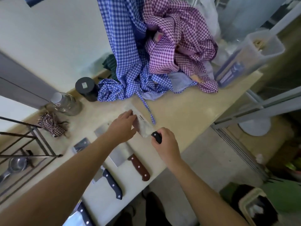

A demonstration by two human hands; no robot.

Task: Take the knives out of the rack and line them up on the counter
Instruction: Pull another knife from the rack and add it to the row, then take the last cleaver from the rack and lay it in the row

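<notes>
A broad cleaver (pixel 143 123) with a black handle lies flat on the beige counter (pixel 195 111). My right hand (pixel 164 142) is shut on its handle, and my left hand (pixel 122 126) rests flat on the blade with fingers spread. To the left lie a brown-handled cleaver (pixel 138 167) and a black-handled cleaver (pixel 112 183), side by side, my left arm covering part of their blades. A further black-handled knife (pixel 83 214) shows at the bottom edge. The dark wire rack (pixel 29 144) stands at the far left.
Blue checked cloth (pixel 123 62) and purple checked cloth (pixel 175 46) are heaped behind the knives. A black jar (pixel 86 88), a glass jar (pixel 65 103) and a small checked bundle (pixel 52 123) stand along the wall. A clear plastic container (pixel 247 57) sits at the right. The counter's front edge runs just below the handles.
</notes>
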